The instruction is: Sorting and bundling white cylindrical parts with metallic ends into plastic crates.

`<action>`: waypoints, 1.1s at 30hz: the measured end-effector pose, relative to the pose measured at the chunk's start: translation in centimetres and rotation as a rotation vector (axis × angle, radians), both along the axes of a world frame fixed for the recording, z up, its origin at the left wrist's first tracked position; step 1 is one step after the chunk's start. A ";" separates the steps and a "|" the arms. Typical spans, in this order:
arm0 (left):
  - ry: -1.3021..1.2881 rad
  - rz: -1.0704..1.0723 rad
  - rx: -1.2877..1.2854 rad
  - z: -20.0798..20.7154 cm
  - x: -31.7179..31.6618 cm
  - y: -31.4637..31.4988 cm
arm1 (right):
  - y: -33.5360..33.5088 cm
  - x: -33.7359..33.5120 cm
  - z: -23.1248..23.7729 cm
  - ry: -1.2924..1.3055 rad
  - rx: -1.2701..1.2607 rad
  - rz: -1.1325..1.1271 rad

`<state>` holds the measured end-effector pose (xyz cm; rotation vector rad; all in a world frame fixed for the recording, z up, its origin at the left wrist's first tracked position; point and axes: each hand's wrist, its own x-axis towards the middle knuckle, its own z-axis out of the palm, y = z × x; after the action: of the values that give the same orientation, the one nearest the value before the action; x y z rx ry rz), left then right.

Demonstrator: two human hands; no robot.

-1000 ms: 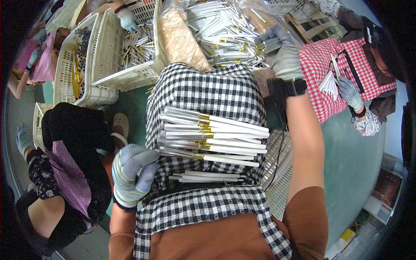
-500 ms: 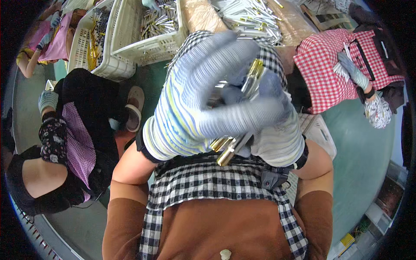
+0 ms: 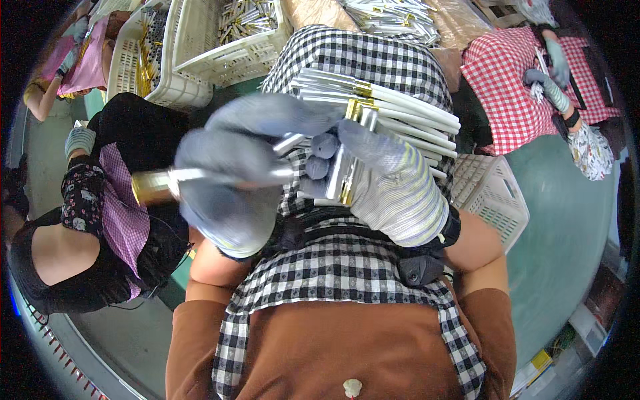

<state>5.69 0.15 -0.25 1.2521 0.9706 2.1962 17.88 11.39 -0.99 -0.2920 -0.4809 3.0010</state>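
Observation:
My gloved left hand (image 3: 227,157), smeared by motion, is closed round a slim silver tube with a gold end (image 3: 153,187) that points out to the left. In my gloved right hand (image 3: 397,187) several short silver tubes with gold ends (image 3: 352,153) stand side by side, gripped between thumb and curled fingers. Beyond and under the hands, a bunch of long white rods with silver and gold parts (image 3: 413,120) lies across my lap on the black-and-white checked apron (image 3: 360,53). The left fingertips are partly blurred.
White plastic crates (image 3: 227,63) with metal parts stand at the far left. Loose silver and white tubes (image 3: 393,17) lie on plastic sheeting ahead. A white basket (image 3: 493,200) sits at my right. Co-workers sit on the left, and one in a red checked apron (image 3: 500,87) at the right.
My hands were crossed close together over the tubes; the left has moved left and nearer with one tube. The white rods on my lap have come into view. The right-hand co-worker's hands have shifted.

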 end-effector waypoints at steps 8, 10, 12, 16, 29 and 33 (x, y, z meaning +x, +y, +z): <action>-0.404 -0.075 -0.771 2.1 0.3 -1.1 | 2.5 1.8 0.0 -0.241 0.724 -0.254; -0.562 -0.095 -0.805 1.8 0.7 -0.4 | 3.3 2.0 1.1 -0.128 0.401 -0.219; -0.592 -0.170 -0.772 1.5 0.6 0.2 | 3.9 1.9 2.8 -0.241 0.458 -0.200; -0.456 -0.165 -0.797 1.4 0.7 0.5 | 4.1 0.7 3.7 -0.217 0.733 -0.024; -0.871 -0.416 -0.755 0.2 0.5 -0.1 | 4.4 1.7 2.7 0.130 2.181 -0.566; -1.003 -0.400 -0.641 0.3 1.1 -0.4 | 4.0 -0.1 1.3 0.377 2.173 -0.292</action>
<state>6.77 -0.21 0.05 -0.0118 0.7703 1.6259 17.83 15.38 0.28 0.3477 -2.4914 0.8367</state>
